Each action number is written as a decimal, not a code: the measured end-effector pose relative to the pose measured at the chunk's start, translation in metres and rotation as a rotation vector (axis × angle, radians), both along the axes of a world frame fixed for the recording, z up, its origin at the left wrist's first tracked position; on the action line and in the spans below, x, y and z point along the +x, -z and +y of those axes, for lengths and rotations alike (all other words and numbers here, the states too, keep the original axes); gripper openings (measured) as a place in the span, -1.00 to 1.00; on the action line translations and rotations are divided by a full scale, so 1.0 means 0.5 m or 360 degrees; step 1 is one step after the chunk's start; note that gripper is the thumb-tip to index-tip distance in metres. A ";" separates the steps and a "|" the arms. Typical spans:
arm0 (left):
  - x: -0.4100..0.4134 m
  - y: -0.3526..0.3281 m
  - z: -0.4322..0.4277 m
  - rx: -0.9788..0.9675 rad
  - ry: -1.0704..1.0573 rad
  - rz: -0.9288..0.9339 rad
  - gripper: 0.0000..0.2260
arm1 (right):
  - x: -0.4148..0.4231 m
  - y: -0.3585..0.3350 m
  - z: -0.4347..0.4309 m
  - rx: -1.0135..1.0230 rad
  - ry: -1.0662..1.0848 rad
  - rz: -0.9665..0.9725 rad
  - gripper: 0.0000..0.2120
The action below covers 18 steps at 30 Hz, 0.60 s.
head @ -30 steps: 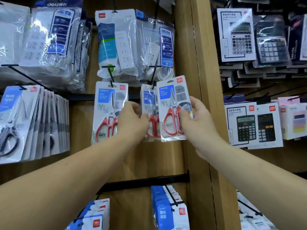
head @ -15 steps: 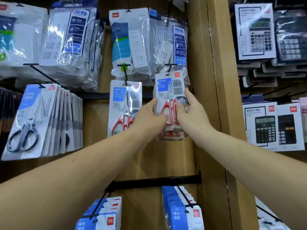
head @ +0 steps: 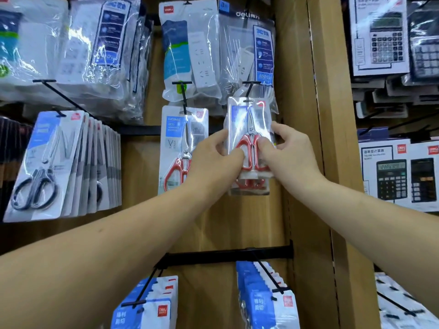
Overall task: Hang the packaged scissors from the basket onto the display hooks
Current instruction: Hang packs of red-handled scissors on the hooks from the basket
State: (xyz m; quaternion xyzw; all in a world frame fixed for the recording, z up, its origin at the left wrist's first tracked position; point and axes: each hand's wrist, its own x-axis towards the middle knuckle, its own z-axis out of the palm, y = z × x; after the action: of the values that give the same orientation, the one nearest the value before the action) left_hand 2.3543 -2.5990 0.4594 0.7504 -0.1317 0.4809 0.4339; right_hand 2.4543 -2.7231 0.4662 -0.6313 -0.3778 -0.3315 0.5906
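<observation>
The scissors pack (head: 249, 119) is being pinched upright by the left hand (head: 213, 160) and right hand (head: 289, 155); the hook (head: 249, 87) is being met at twelve o'clock.

Free gap btwn scissor packs (head: 183, 148)

Just one view here: a wide-angle cam on the person's head, facing pretty much square on at the wooden display wall (head: 213, 222). It's close enough that both forearms come in from the bottom corners, and the left hand (head: 213, 157) and right hand (head: 289, 155) meet on the packaged scissors (head: 247, 115) near centre frame. The upright post (head: 332, 138) right of centre looks tilted, wide-lens style.
</observation>
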 end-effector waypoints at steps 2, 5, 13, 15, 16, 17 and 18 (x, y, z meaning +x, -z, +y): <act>0.003 0.005 0.006 0.0009 -0.0029 -0.0013 -0.73 | 0.002 0.002 -0.004 0.0021 -0.0043 -0.0007 -0.48; 0.001 0.010 0.015 0.0021 -0.0049 0.0014 -0.75 | 0.006 0.017 -0.006 0.0007 -0.0106 0.0005 -0.54; 0.025 0.011 0.028 0.0216 -0.0419 0.0295 -0.77 | 0.031 0.020 0.007 -0.0412 0.0205 0.0110 -0.50; 0.032 0.016 0.031 0.0232 -0.0506 0.0409 -0.76 | 0.035 0.028 0.015 -0.0522 0.0367 0.0112 -0.48; 0.034 0.022 0.032 0.0245 -0.0542 0.0452 -0.76 | 0.035 0.034 0.017 -0.0557 0.0450 0.0106 -0.49; 0.036 0.029 0.033 0.0259 -0.0562 0.0485 -0.76 | 0.036 0.040 0.018 -0.0571 0.0513 0.0097 -0.51; 0.033 0.039 0.034 0.0269 -0.0554 0.0514 -0.78 | 0.036 0.047 0.017 -0.0573 0.0557 0.0091 -0.54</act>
State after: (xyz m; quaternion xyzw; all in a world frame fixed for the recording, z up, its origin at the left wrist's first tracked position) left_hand 2.3706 -2.5821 0.4401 0.8625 0.0309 0.4097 0.2956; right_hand 2.4723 -2.7143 0.4427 -0.7913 -0.2988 -0.3381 0.4126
